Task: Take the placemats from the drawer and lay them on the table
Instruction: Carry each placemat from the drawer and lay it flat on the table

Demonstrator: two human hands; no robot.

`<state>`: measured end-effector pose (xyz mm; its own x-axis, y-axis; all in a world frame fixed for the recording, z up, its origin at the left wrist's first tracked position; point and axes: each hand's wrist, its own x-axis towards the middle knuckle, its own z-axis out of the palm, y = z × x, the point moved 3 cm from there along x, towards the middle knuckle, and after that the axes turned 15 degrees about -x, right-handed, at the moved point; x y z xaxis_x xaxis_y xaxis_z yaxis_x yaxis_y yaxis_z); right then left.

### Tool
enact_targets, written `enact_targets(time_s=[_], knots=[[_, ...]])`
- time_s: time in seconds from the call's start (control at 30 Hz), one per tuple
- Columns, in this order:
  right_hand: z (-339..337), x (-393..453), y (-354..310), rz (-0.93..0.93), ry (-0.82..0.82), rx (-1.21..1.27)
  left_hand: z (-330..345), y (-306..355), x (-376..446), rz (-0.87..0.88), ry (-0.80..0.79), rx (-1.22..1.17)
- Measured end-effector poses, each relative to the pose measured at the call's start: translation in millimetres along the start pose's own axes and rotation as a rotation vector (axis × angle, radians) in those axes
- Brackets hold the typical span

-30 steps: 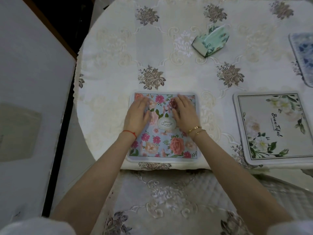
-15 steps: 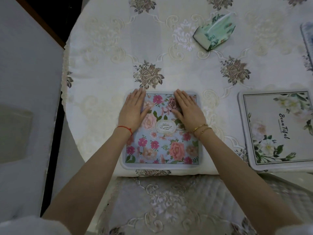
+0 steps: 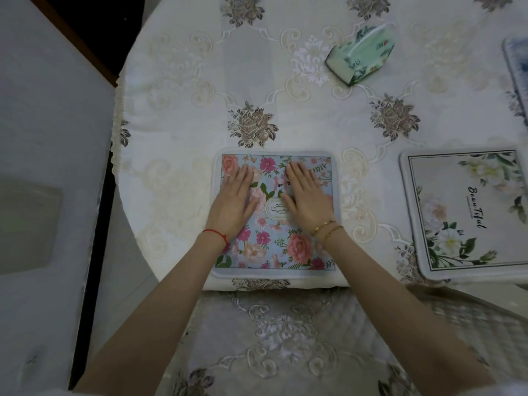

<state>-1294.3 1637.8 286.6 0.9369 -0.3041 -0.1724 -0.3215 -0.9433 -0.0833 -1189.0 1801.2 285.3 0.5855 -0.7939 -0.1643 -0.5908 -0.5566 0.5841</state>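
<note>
Both hands lie flat on the pink-flowered placemat [image 3: 275,215] that I see at the near edge of the table [image 3: 177,115]. From my remote view, the left hand [image 3: 233,205] rests on the mat's left half, fingers straight and together, pointing away from the body, palm down, gripping nothing. A red thread bracelet [image 3: 215,234] circles that wrist. The right hand [image 3: 307,200] rests on the mat's right half in the same way, spread flat with its thumb reaching toward the oval label [image 3: 273,211] at the mat's middle; it too clasps nothing. Thin gold bracelets [image 3: 327,228] sit on the right wrist. The label shows between the two hands.

The mat lies square to the table's near edge, its lower border just at the rim. Well to its right I see a second placemat [image 3: 468,212], pale with white flowers and script lettering, also flat on the embroidered tablecloth [image 3: 257,67]. A third, blue-toned placemat [image 3: 518,61] is cut off at the far right. A green tissue pack [image 3: 361,54] sits farther back.
</note>
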Motion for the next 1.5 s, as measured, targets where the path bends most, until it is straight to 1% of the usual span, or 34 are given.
enact_targets(time_s=[0.1, 0.2, 0.37, 0.5, 0.57, 0.63, 0.7, 0.8, 0.97, 1.07, 1.13, 1.2, 1.23, 1.3, 1.4, 1.5], knots=[[7, -6, 5, 0.023, -0.008, -0.030, 4, -6, -2, -0.027, -0.009, 0.060], [9, -18, 27, 0.037, -0.022, -0.073, 3, -12, -5, -0.050, -0.010, 0.112], [8, -43, 61, 0.115, -0.035, -0.099, -3, -20, -16, -0.131, 0.013, 0.111], [3, -60, 58, 0.176, -0.023, -0.055, -8, -23, -37, -0.234, 0.058, 0.065], [2, -70, 39, 0.113, -0.003, -0.036, -6, -15, -52, -0.202, 0.063, 0.069], [4, -77, 13, 0.035, 0.006, -0.010, 2, 0, -64, -0.108, 0.033, 0.054], [11, -81, -7, 0.004, -0.027, -0.017, 15, 12, -71, -0.064, -0.014, -0.001], [21, -87, -12, 0.023, -0.065, -0.056, 25, 13, -77, -0.077, -0.041, 0.027], [21, -112, 22, 0.063, -0.090, -0.118, 16, -5, -92, -0.119, -0.041, 0.113], [19, -130, 41, 0.118, -0.111, -0.114, 10, -14, -104, -0.161, -0.012, 0.068], [16, -137, 41, 0.143, -0.111, -0.087, 9, -13, -113, -0.169, -0.007, 0.052], [11, -137, 27, 0.099, -0.081, -0.059, 11, -3, -118, -0.118, 0.021, 0.036], [10, -139, 14, 0.049, -0.069, -0.056, 14, 7, -124, -0.081, 0.034, 0.024], [14, -138, -11, -0.025, -0.086, -0.053, 26, 27, -127, -0.027, 0.015, -0.002], [23, -134, -29, -0.017, -0.120, -0.028, 43, 40, -126, -0.077, -0.033, -0.012], [27, -142, -17, -0.036, -0.125, -0.050, 46, 31, -132, -0.099, -0.057, 0.059]])
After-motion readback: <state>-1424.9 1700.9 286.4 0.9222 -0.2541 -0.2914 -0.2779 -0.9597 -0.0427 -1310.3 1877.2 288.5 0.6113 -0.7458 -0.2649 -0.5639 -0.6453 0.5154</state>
